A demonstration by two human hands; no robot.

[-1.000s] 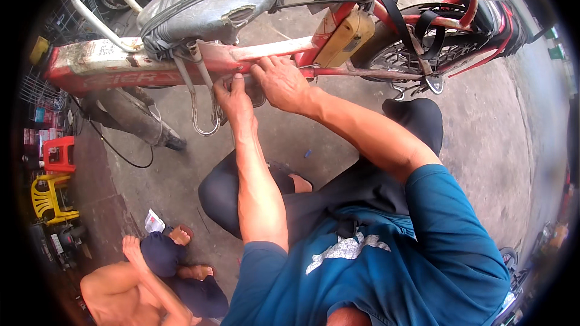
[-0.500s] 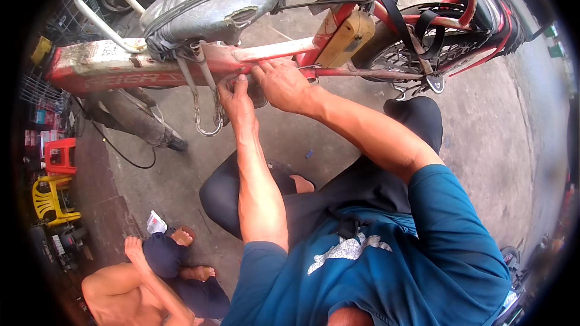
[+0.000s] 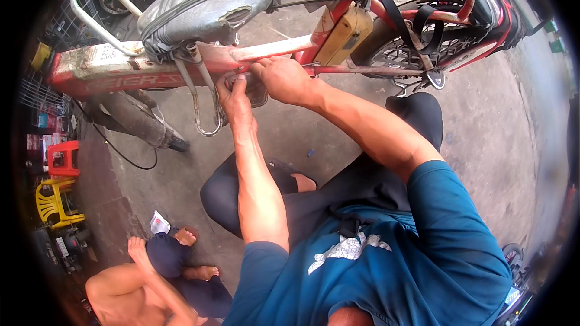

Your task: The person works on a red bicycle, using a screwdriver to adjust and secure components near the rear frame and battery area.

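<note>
A worn red-and-white electric bike frame (image 3: 121,72) stretches across the top of the view. Under its middle my left hand (image 3: 237,105) is closed, thumb and fingers pinching something at the frame's lower edge; what it grips is mostly hidden. Close on its right, my right hand (image 3: 289,81) is curled into a fist, knuckles up, against the same spot. Its fingertips and anything inside them are out of sight. Partly covered between the hands is a rounded, dull metal part (image 3: 258,93), just below the frame.
Left of my hands hangs a bent metal loop (image 3: 208,127). A yellow box (image 3: 345,36) is fixed near the rear wheel (image 3: 411,39). A seated person (image 3: 139,290) is at lower left. Red (image 3: 62,158) and yellow (image 3: 55,202) plastic stools stand at the left edge.
My right hand has turned slightly at the frame, and a thin metal shaft that showed beside it no longer shows. My left hand keeps its grip.
</note>
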